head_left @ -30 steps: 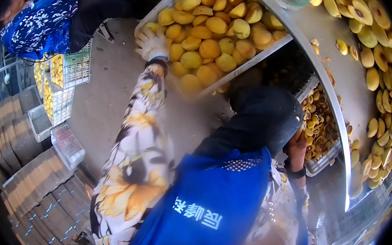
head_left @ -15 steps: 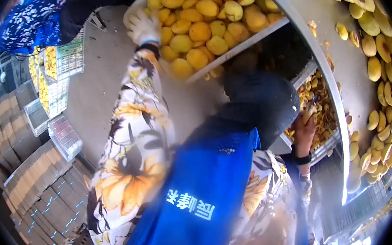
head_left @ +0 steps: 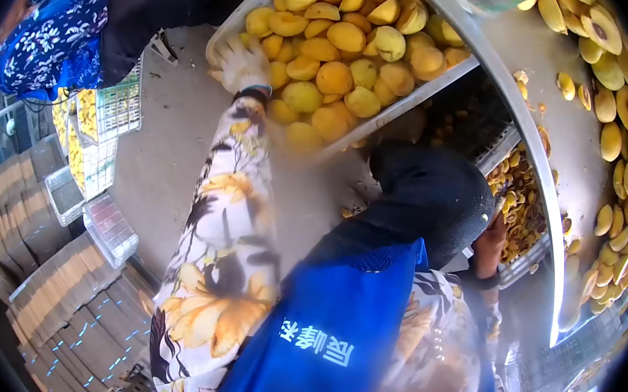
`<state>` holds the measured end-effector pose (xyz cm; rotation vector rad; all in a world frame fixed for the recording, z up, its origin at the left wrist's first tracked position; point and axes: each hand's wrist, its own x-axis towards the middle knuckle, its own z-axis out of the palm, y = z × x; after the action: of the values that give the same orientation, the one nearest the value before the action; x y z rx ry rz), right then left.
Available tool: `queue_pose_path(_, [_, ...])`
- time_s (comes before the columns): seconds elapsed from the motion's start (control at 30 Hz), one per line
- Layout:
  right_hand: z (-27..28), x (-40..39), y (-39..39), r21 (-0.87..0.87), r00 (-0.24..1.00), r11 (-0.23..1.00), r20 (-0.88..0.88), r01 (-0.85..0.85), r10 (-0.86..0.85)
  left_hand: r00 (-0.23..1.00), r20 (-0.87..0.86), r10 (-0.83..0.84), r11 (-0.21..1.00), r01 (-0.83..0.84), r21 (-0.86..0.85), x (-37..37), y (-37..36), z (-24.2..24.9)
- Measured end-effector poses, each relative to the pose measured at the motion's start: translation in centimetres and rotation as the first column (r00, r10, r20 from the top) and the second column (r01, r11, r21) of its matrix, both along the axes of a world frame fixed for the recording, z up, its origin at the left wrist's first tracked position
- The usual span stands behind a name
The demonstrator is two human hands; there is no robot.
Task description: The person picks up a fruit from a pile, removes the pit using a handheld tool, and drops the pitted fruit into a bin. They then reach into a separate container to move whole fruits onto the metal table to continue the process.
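Observation:
My left hand (head_left: 241, 65), in a white glove, is closed over the left end of a crate (head_left: 399, 98) piled with yellow peaches (head_left: 333, 77), several of them halved. Low at the right is my bare right hand (head_left: 491, 245), a dark band at its wrist. Its fingertips are at the edge of a lower crate (head_left: 526, 260) of peach scraps (head_left: 520, 202). My dark-clothed knee (head_left: 434, 192) hides part of that hand, and I cannot tell what its fingers hold.
A metal-edged table (head_left: 526, 126) curves along the right, with peach halves (head_left: 611, 141) on it. Stacked flat cardboard (head_left: 76, 317) and clear plastic baskets (head_left: 109, 229) stand at the left. A person in a blue patterned garment (head_left: 50, 44) is at the upper left, beside crates of yellow fruit (head_left: 87, 116).
The whole view has shifted, so the crates sit slightly lower. My left hand stays at the crate's end. My right hand has drawn back from over the scraps, behind my knee.

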<state>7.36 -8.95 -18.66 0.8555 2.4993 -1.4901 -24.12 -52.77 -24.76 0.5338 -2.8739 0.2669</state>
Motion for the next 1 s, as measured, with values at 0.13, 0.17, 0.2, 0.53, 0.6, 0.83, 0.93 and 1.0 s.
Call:
queue_pose_path(0.13, [-0.2, -1.5, 0.2, -0.001, 0.998, 0.999, 0.049, -0.046, 0.046, 0.999, -0.028, 0.033, 0.997, -0.030, 0.073, 0.5, -0.1, 1.2])
queue_pose_path(0.17, [1.4, -2.9, -0.5, 0.275, 0.983, 0.944, 0.067, -0.182, 0.170, 1.000, -0.008, 0.025, 0.995, -0.024, 0.095, 0.7, 0.1, 1.6])
queue_pose_path(0.2, [3.0, -3.9, -0.8, 0.235, 0.986, 0.958, 0.076, -0.165, 0.151, 0.997, 0.062, 0.054, 0.980, -0.065, 0.187, 0.5, 0.0, 2.3])
queue_pose_path(0.53, [4.0, -1.8, 0.6, -0.196, 0.981, 0.963, 0.093, 0.183, -0.168, 0.637, 0.388, -0.666, 0.742, 0.618, 0.260, -3.3, 3.3, 7.4])
queue_pose_path(0.6, [3.6, -1.3, -0.1, -0.020, 0.993, 0.993, 0.042, 0.116, -0.115, 0.665, 0.232, -0.710, 0.697, 0.618, 0.364, -3.6, 2.4, 6.9])
queue_pose_path(0.83, [5.5, -2.7, -2.2, -0.083, 0.989, 0.991, 0.110, 0.104, -0.095, 0.658, 0.544, -0.521, 0.853, 0.379, 0.358, -3.5, 2.1, 8.6])
queue_pose_path(0.93, [6.5, -3.2, -2.3, 0.061, 0.998, 0.998, 0.057, -0.007, 0.004, 0.826, 0.206, -0.525, 0.850, 0.494, 0.185, -3.2, 3.7, 8.1])
queue_pose_path(1.0, [4.9, -2.7, -1.7, 0.057, 1.000, 0.998, 0.023, 0.016, -0.018, 0.844, -0.051, -0.533, 0.844, 0.535, 0.042, -3.8, 5.0, 7.8])
